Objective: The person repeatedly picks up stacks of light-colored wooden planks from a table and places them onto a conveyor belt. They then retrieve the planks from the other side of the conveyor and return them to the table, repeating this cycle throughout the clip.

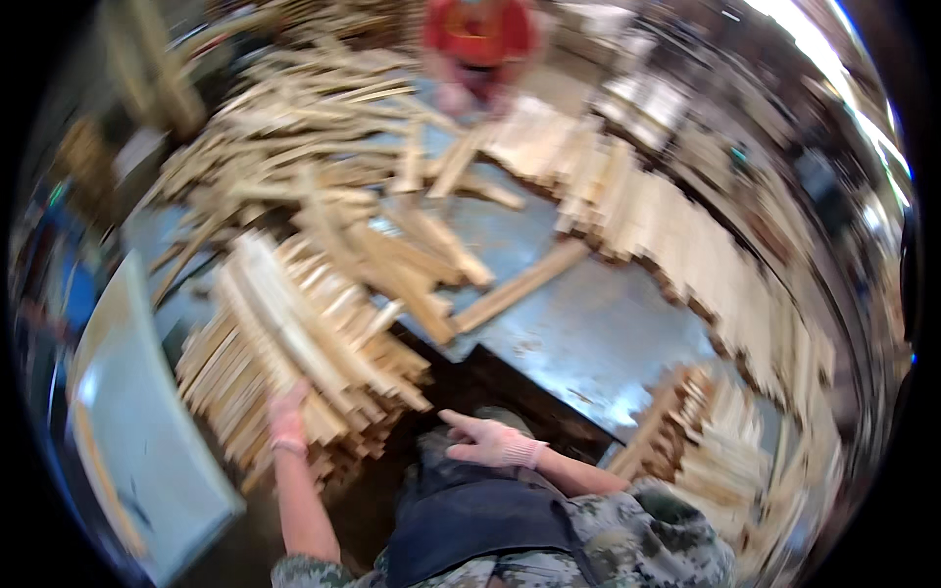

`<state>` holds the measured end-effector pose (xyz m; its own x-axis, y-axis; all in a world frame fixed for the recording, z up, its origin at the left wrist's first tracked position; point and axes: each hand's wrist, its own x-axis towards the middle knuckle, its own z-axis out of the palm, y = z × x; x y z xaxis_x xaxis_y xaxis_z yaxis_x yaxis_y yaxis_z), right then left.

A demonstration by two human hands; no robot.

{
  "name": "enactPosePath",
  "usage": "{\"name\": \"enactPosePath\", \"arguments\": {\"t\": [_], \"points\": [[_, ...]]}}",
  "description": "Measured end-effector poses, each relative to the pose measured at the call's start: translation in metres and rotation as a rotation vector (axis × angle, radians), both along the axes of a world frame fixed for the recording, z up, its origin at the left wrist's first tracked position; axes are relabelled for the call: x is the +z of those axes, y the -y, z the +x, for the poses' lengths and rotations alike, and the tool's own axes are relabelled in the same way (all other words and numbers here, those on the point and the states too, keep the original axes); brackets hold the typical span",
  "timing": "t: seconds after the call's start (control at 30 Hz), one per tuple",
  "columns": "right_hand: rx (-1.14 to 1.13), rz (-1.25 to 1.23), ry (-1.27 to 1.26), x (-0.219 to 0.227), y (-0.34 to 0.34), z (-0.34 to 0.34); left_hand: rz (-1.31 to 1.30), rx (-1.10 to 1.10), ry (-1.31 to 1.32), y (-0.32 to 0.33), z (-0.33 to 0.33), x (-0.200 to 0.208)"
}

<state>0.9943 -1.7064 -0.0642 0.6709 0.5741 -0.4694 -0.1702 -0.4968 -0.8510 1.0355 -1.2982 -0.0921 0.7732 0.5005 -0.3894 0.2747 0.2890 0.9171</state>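
My left hand [287, 418], in a pale glove, rests against the near end of a stack of long pale wooden slats [294, 343] at the lower left. My right hand [487, 441], also gloved, hovers open near my chest with its fingers spread and pointing left, holding nothing. It is just in front of the near edge of the grey metal table [588, 333]. A single loose slat [520, 286] lies diagonally on the table beyond it. The picture is motion-blurred.
Loose slats [294, 127] lie heaped across the far table. Neat rows of stacked slats [676, 235] curve along the right side, with more stacks [706, 441] at lower right. A person in red [480, 44] works at the far side. A light blue board [137, 431] stands at left.
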Motion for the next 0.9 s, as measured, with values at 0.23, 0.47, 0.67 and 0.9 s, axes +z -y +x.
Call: {"name": "enactPosePath", "arguments": {"t": [0.23,0.47,0.67,0.9], "points": [[-0.192,-0.004,-0.187,-0.039,0.047,-0.003,0.711,-0.48,-0.427,-0.017,0.02,-0.001],[-0.265,-0.008,-0.251,-0.082,0.094,0.015,0.94,-0.013,-0.262,-0.016,0.032,0.011],[-0.343,-0.015,-0.286,-0.113,0.18,0.062,0.715,-0.385,0.059,0.198,0.143,0.065],[-0.634,-0.166,-0.133,-0.137,0.308,0.166,0.747,-1.064,0.082,0.492,0.306,-0.025]]}}
